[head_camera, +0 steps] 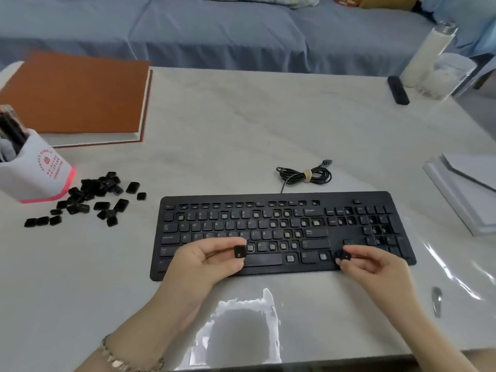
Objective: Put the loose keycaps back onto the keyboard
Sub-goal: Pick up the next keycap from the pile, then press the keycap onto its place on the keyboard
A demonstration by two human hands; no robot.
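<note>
left hand — pinches Z keycap | right hand — pinches black keycap

Matt black plastic keyboard and keycaps lie on a glossy, marble-look table under clear film

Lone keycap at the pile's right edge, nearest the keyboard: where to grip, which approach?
Pinch the lone keycap by two opposite side walls, coming from above. It lies apart from the pile on the table, so its sides look free, and it seems too low for a sideways approach. The left hand is nearer but holds the Z keycap.
</note>
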